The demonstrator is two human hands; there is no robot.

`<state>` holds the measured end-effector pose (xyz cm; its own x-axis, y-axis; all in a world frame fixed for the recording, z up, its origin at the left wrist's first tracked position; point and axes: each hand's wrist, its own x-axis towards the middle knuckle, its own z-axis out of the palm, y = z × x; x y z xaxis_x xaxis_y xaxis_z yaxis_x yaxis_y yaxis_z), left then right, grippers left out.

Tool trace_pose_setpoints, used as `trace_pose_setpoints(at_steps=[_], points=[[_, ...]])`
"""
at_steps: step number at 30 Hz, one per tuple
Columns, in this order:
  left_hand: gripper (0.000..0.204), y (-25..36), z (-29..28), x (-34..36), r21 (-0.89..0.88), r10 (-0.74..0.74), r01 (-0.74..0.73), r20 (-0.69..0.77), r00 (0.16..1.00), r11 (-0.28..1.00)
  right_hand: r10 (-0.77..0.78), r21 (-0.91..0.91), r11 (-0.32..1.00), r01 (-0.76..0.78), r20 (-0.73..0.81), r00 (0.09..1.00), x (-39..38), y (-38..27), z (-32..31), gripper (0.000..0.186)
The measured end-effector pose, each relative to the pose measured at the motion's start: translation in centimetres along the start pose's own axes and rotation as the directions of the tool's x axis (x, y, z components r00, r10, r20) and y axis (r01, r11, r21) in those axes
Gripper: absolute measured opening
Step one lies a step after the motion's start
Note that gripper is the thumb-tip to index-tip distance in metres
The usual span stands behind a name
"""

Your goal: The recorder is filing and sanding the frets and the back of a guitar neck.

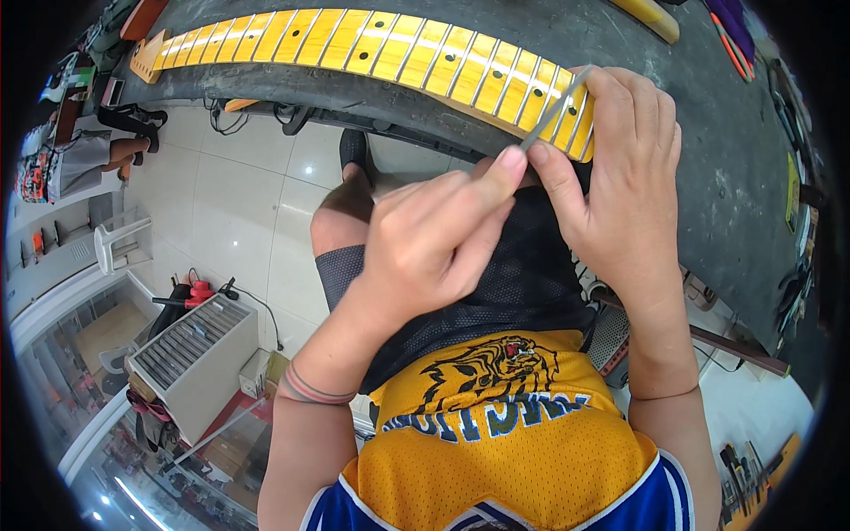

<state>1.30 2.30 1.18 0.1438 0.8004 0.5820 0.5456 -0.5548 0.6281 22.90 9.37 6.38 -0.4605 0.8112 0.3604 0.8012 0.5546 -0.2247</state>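
Observation:
A guitar neck (350,44) in glossy yellow wood, with metal frets and dark dot inlays, lies along the workbench's near edge. Its headstock (149,57) points to the far left. My left hand (434,234) pinches a thin grey file (556,110) between thumb and fingers. That file slants across the last frets at the neck's right end. My right hand (624,164) is wrapped over this end, its thumb on the near side by the file and its fingers on the far side. The file's far tip lies against my right index finger.
The dark workbench (726,208) spreads behind and to the right. A yellow curved piece (651,18) and orange-and-green slim tools (730,46) lie at the back right. At the lower left a white slatted box (195,354) stands on the tiled floor (235,190). Another person's legs (128,150) show at left.

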Motion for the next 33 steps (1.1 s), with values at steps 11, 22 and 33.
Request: trace_pose_setpoints(at_steps=[11,22,33], points=[[0.060,-1.3,-1.7,-1.2,0.117,0.134,-0.137,0.029,0.990,0.984,-0.004,-0.002,1.000,0.004,0.007,1.000,-0.1,0.3,-0.1,0.065],[0.055,-0.4,-1.1,-0.5,0.182,0.082,-0.095,0.080,0.993,0.979,0.005,-0.014,1.000,-0.005,0.004,1.000,-0.2,0.2,0.0,0.064],[0.045,0.1,-0.8,-1.3,-0.283,-0.244,0.232,-0.006,0.970,0.931,-0.013,-0.019,1.000,0.013,-0.012,1.000,-0.2,0.3,0.1,0.064]])
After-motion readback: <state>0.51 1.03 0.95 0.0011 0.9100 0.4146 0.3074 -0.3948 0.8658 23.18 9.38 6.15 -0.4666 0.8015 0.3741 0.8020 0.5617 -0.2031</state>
